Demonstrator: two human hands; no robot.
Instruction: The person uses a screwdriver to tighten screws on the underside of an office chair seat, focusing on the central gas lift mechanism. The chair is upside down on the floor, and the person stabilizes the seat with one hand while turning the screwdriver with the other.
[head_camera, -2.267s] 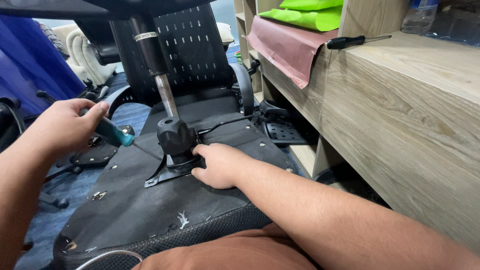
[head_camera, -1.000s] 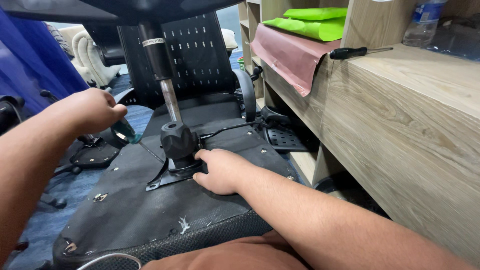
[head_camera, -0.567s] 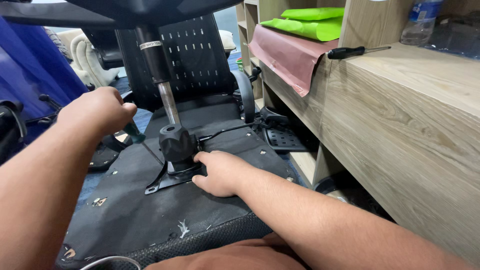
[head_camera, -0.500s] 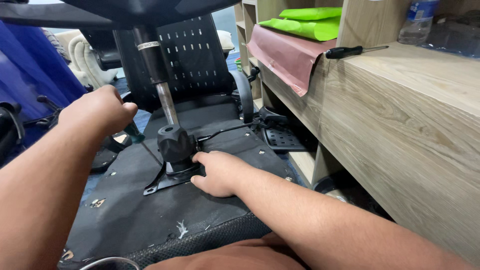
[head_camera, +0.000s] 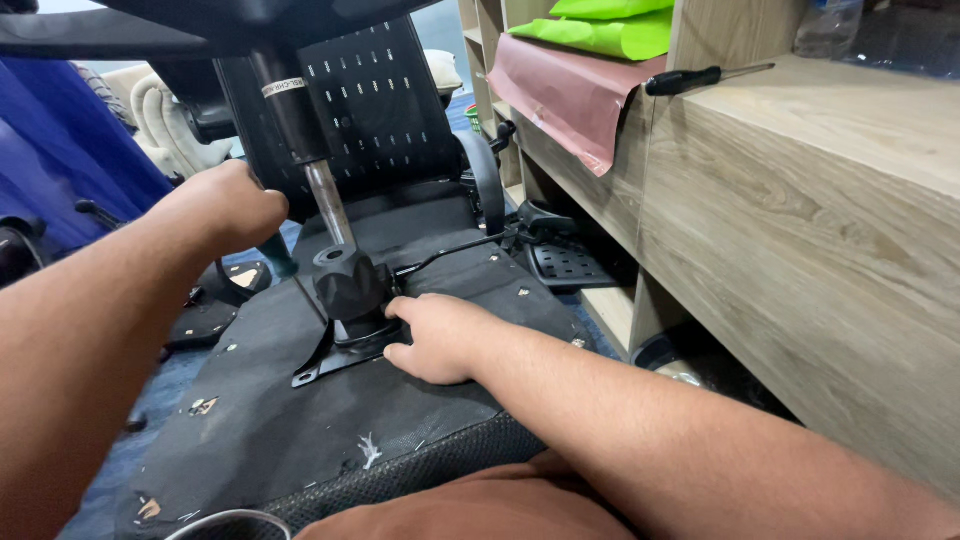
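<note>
Currently an office chair lies overturned, the underside of its seat (head_camera: 300, 420) facing up; black fabric, torn in small spots. A metal mounting plate (head_camera: 335, 355) sits on the seat underside, and a black ribbed collar (head_camera: 350, 285) rises from it around the base of the gas cylinder (head_camera: 325, 205), which slopes up and to the left to the chair base (head_camera: 200, 20) at the top of the view.

Right hand (head_camera: 440, 335): palm down on the seat underside, just to the right of the collar. Fingers curled loosely, fingertips (head_camera: 400, 308) touching the edge of the plate beside the collar. It grips nothing; it presses flat on the fabric and plate.

Left hand (head_camera: 225, 205): raised left of the cylinder, closed into a fist. A dark teal tool handle (head_camera: 278, 255) sticks out below it. The working end of the tool is hidden behind the hand.

A thin black lever (head_camera: 460, 250) runs from the collar area to the right toward a black pedal-like part (head_camera: 565, 262) on the floor. The chair's perforated backrest (head_camera: 370, 100) stands behind the cylinder.

To the right stands a wooden shelf unit (head_camera: 800, 220). On its top lies a screwdriver (head_camera: 700, 76) with a black handle, beside a reddish-brown sheet (head_camera: 570, 95) draped over the edge and bright green material (head_camera: 610, 25) above it.
</note>
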